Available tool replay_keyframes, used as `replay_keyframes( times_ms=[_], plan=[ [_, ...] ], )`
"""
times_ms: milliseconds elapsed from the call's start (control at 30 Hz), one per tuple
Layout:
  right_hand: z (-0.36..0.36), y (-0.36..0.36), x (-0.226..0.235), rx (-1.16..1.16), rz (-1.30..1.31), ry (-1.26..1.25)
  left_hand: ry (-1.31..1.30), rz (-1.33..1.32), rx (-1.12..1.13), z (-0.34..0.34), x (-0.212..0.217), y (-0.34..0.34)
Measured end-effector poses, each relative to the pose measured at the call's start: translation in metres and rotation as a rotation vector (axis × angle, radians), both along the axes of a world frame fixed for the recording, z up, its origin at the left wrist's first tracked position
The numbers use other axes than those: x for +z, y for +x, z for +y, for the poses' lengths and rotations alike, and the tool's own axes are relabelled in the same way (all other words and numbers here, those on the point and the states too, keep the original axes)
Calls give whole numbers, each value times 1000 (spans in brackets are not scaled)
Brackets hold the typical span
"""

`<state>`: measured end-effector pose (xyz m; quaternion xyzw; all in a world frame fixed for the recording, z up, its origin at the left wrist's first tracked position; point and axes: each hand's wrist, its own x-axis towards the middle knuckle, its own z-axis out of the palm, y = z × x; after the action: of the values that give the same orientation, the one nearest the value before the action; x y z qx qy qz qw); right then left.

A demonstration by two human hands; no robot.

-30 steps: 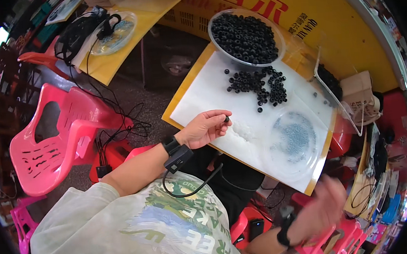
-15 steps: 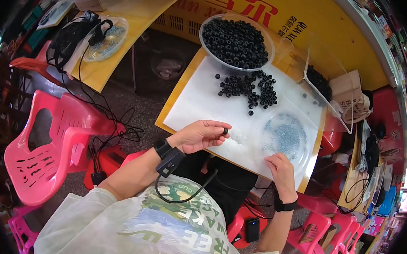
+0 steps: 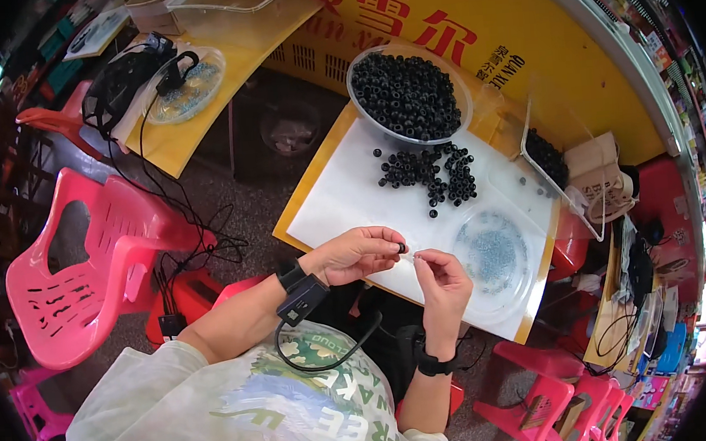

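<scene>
Thumb and fingers of my left hand [image 3: 357, 255] pinch a small round black bead [image 3: 402, 248] over the near edge of the white board [image 3: 326, 198]. My right hand [image 3: 443, 286] is right beside it, fingertips pressed together close to the bead; whatever they hold is too small to make out. Beyond my hands, loose black beads [image 3: 412, 168] lie scattered in a pile on the board. A clear round tray [image 3: 529, 244] with tiny pale blue bits stands to the right of my right hand.
A clear bowl [image 3: 467, 116] full of black beads stands at the far end. To its right is a tilted clear box [image 3: 572, 206]. Pink chairs [image 3: 99, 257] stand left and lower right. Black cables [image 3: 177, 201] trail left, near another yellow table [image 3: 166, 148].
My right hand has moved left from beside the clear tray and now meets my left hand at the bead. The left hand still pinches the bead. The view has shifted slightly.
</scene>
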<state>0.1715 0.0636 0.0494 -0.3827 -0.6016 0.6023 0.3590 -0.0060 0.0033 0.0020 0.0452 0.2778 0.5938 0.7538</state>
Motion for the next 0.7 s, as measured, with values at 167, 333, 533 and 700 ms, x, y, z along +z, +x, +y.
replay_keyframes(
  times_ms=[167,333,533,700],
  plan=[
    [-6,-13,-2,-42,4,-25,-2,-33,31,-6,-5,2],
    [-11,-19,-2,-57,-152,229,53,-17,37,-8,-10,2],
    [-19,-29,-2,-35,-283,518,10,4,102,-9,-12,0],
    [-1,-37,-10,45,-299,550,-8,-7,181,-10,-24,-11]
  ],
)
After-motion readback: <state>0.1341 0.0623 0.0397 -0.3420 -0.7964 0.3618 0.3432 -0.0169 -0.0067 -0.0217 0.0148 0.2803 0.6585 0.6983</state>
